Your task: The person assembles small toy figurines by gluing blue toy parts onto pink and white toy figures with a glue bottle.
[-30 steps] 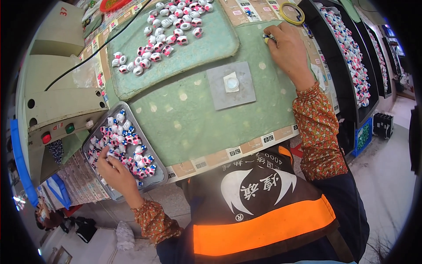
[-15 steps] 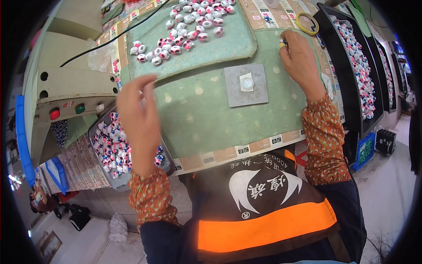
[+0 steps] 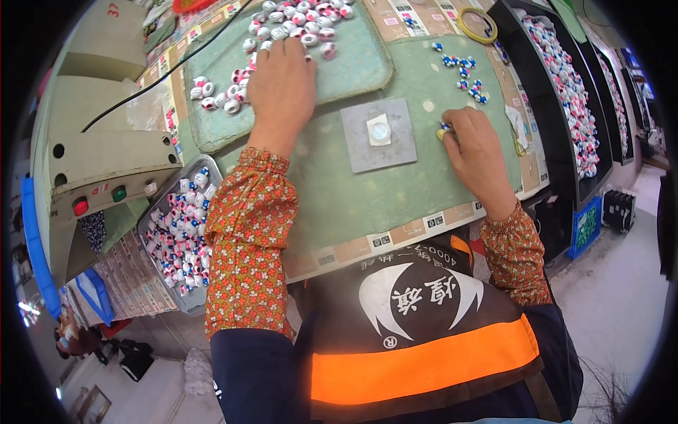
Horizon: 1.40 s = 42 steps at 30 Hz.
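My left hand (image 3: 281, 95) reaches over the pale green tray (image 3: 332, 88). Its fingertips are down among small rounded white-and-pink plastic pieces (image 3: 291, 15), thumb apart from the fingers, and what they touch is partly hidden. On the green mat to the right, my right hand (image 3: 474, 152) is closed in a pinch on a small blue-and-white piece (image 3: 445, 126). Something yellow shows at its fingertip. Beyond it lie several loose blue-and-white pieces (image 3: 462, 71). Between my hands sits a square grey plate (image 3: 399, 148) bearing a small round clear-and-white fixture (image 3: 380, 131).
A grey bin (image 3: 152, 244) of joined-looking pieces stands at left, beside a beige machine (image 3: 113, 166) with red and green buttons. A black cable (image 3: 169, 75) crosses the back left. Yellow tape (image 3: 462, 28) lies at the far right, near a black tray (image 3: 547, 92) full of pieces.
My left hand has moved forward and right from near the machine onto the tray's pieces. My right hand has drawn back toward me with the small blue-and-white piece, uncovering several others.
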### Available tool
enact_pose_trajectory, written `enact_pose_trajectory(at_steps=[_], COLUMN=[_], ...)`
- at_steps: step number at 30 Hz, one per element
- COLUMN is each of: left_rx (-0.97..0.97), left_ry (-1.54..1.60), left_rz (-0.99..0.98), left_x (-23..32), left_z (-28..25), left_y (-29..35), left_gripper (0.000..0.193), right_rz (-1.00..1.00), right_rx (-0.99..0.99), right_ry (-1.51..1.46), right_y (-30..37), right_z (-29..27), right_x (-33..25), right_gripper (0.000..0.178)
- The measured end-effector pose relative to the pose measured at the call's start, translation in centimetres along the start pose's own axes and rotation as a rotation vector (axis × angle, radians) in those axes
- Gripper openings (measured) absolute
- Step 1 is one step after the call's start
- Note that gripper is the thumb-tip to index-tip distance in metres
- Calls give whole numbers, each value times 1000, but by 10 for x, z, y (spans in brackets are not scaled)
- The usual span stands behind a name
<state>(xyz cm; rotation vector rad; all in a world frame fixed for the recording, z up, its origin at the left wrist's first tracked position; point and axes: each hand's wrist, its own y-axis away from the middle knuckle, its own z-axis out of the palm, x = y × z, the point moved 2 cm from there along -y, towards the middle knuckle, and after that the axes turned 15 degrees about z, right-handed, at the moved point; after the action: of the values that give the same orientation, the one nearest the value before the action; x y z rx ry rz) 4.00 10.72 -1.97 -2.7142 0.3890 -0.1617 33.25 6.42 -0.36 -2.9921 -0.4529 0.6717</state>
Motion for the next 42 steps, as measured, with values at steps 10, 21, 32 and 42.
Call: enact_pose_trajectory(at_steps=[10, 21, 32, 42], left_rx=[19, 255, 309, 221], left_ry=[-71, 1435, 1927, 1897], left_rz=[92, -473, -793, -828], left_x=[0, 34, 90, 109], left_z=[-1, -57, -60, -55], left_y=[13, 61, 127, 141], left_gripper=[27, 22, 37, 40], right_rz=[10, -205, -127, 174], right_rx=[-32, 102, -35, -316], right_ry=[-297, 93, 273, -599], right_y=[-1, 1, -6, -8], right_z=[6, 8, 4, 1], right_x=[6, -4, -13, -28], right_gripper=[24, 22, 31, 14])
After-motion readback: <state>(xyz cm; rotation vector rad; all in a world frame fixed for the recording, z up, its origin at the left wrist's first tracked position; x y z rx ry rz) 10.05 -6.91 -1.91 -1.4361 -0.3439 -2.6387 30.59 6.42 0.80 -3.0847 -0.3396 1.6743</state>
